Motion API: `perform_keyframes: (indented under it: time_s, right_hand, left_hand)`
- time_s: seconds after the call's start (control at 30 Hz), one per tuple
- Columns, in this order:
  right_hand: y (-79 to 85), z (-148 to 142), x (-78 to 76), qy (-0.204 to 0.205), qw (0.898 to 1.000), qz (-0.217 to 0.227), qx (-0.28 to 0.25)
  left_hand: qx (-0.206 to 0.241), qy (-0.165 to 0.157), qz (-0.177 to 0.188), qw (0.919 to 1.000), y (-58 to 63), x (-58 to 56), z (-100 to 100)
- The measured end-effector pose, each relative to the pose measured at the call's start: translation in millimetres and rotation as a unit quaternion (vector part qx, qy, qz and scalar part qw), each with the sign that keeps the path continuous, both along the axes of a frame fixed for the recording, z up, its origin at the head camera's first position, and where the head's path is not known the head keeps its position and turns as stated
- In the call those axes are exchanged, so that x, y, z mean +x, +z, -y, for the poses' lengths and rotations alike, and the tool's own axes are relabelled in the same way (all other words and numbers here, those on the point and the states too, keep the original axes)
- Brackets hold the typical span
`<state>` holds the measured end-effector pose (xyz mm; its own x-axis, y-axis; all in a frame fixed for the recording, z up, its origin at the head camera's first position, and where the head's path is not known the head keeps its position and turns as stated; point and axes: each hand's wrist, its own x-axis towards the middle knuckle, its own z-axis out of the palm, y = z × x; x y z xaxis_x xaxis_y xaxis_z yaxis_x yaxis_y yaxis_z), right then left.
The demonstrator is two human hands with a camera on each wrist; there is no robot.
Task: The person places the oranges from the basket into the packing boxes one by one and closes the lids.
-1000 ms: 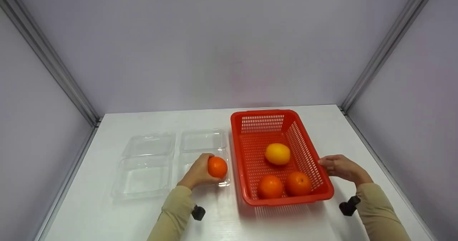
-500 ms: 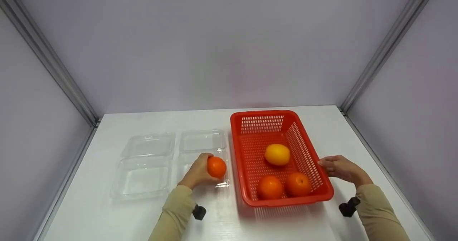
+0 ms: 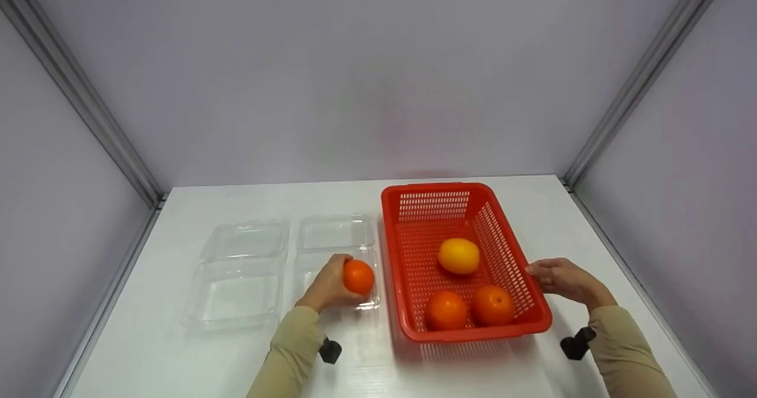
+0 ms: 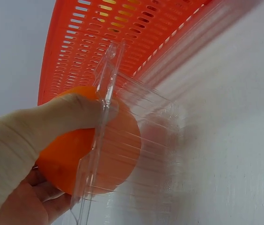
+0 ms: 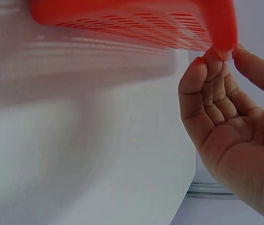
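My left hand (image 3: pixel 329 285) grips an orange (image 3: pixel 359 277) with thumb and curled fingers. In the left wrist view that orange (image 4: pixel 118 150) is partly inside a clear plastic clamshell box (image 4: pixel 162 117), its lower part and my thumb tip showing through the wall. To the right stands a red slotted basket (image 3: pixel 391 256). It holds two oranges (image 3: pixel 446 310) at the near end and a yellow-orange fruit (image 3: pixel 459 256) in the middle. My right hand (image 3: pixel 565 280) pinches the basket's right rim (image 5: pixel 223 35) between thumb and fingertips.
A second clear clamshell box (image 3: pixel 236 294) lies open on the white table (image 3: pixel 142 327), left of the first. Behind the table rises a pale wall (image 3: pixel 284 90), with side panels and grey metal rails (image 3: pixel 639 73) at both sides.
Both hands keep their holds on the orange and the basket rim, and nothing else has moved noticeably.
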<state>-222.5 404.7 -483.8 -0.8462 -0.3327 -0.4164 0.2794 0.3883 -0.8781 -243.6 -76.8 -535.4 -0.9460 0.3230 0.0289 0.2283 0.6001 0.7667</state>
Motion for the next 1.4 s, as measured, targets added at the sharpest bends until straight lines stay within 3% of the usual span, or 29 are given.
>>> perform_keyframes:
  time_s: [0.4,0.63,1.13,1.4]
  right_hand:
    - [0.0,1.8,-1.4,0.0,1.0,-0.002,0.015]
    - [-2.6,1.2,-0.9,-0.001,1.0,-0.001,-0.004]
    - [-4.8,-1.6,-0.9,0.014,1.0,-0.007,-0.006]
    - [-1.7,-2.0,0.2,0.011,1.0,-0.006,0.001]
  left_hand:
    - [0.009,0.005,0.038,0.9992,-1.4,1.3,0.1]
    - [0.004,0.009,0.059,0.9982,-1.4,1.7,0.1]
    - [0.022,0.001,0.05,0.9985,0.3,1.4,-2.9]
    - [0.029,-0.015,0.018,0.9993,0.9,-0.4,-5.3]
